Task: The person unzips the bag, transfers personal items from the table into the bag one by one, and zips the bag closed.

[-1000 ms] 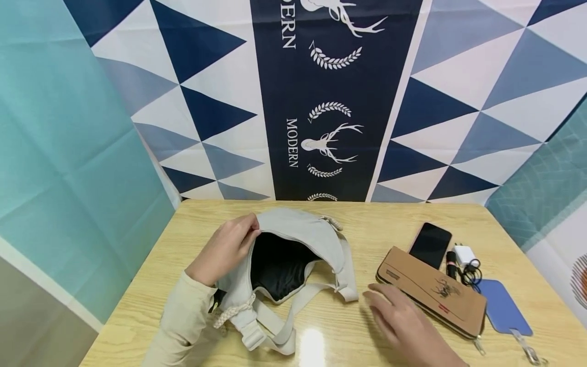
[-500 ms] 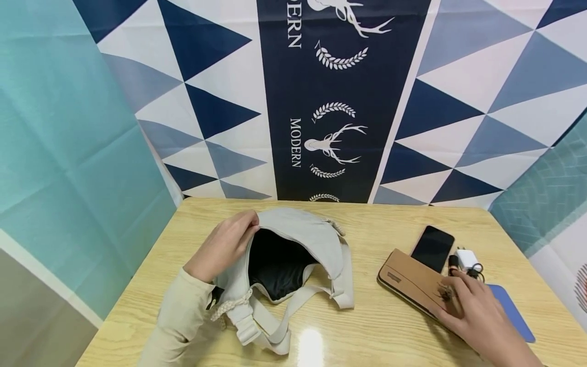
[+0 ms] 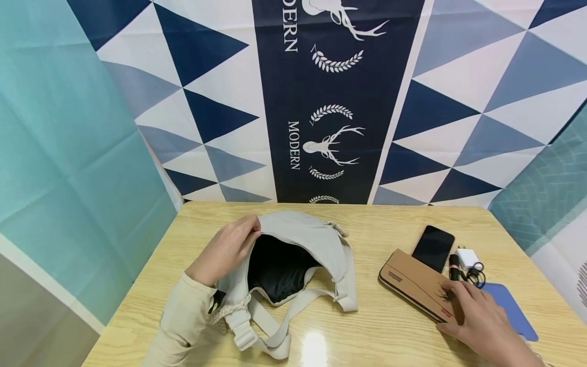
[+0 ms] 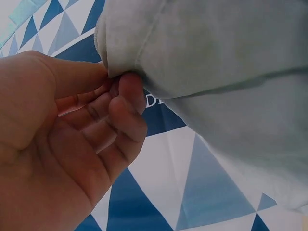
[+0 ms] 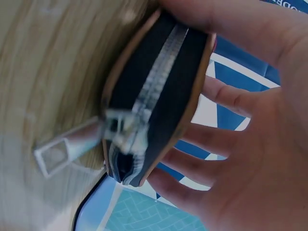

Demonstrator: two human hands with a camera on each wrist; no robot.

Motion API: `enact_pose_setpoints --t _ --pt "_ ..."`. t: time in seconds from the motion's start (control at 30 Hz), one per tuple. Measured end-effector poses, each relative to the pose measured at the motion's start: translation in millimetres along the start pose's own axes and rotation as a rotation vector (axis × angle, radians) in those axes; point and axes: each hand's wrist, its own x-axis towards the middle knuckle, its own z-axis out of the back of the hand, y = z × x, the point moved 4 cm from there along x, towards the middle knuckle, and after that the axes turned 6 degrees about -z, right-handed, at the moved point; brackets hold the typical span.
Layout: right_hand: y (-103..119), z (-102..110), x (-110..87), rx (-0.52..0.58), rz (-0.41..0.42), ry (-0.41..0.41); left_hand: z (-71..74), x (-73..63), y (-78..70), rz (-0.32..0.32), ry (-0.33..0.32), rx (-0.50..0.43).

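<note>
With thumb and fingers my left hand (image 3: pixel 227 248) pinches the rim of a pale grey sling bag (image 3: pixel 298 224), whose mouth gapes and shows a black lining. The left wrist view shows the thumb (image 4: pixel 79 76) against the pale cloth. At the right, my right hand (image 3: pixel 479 318) grips the near right end of a tan zip wallet (image 3: pixel 415 280), its thumb at the near edge and its fingers over the top. In the right wrist view the wallet's metal zip (image 5: pixel 156 79) and dangling puller (image 5: pixel 67 144) show; the wallet rests on the table.
Behind the wallet lie a black phone (image 3: pixel 433 247), a white charger plug (image 3: pixel 467 257), a small black tube (image 3: pixel 454 267) and a dark cable (image 3: pixel 476 278). A blue card holder (image 3: pixel 509 306) sits right of the wallet. The bag's strap (image 3: pixel 286 326) trails forward on the wooden table.
My right hand has moved right, from the table beside the wallet onto its right end, and now grips it. My left hand stays on the bag's rim.
</note>
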Motion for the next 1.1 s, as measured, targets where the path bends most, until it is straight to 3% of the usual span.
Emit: enact_pose_setpoints --t 0.27,0.4,0.57,0.67,0.9,1.1 --pt "3.8 -3.8 -2.2 -0.004 -0.093 0.098 -1.1 -1.1 -1.8 -0.008 0.028 0.005" --pt "3.0 -3.3 -3.2 -0.003 -0.077 0.141 -2.4 -0.2 -2.0 -0.002 0.031 -0.001" --pt "2.3 -3.5 -1.6 0.076 -0.037 0.179 -4.6 -0.2 -2.1 0.007 0.04 -0.012" --pt "4.0 -2.3 -0.8 0.109 -0.018 0.161 -5.4 -0.4 -1.7 0.011 0.043 -0.013" --pt "12.1 6.6 -6.2 0.151 0.019 0.033 -6.2 1.0 -1.0 0.01 0.048 -0.026" --pt "24.3 12.7 -15.3 0.172 0.017 0.005 -6.6 1.8 -1.7 0.009 0.053 -0.027"
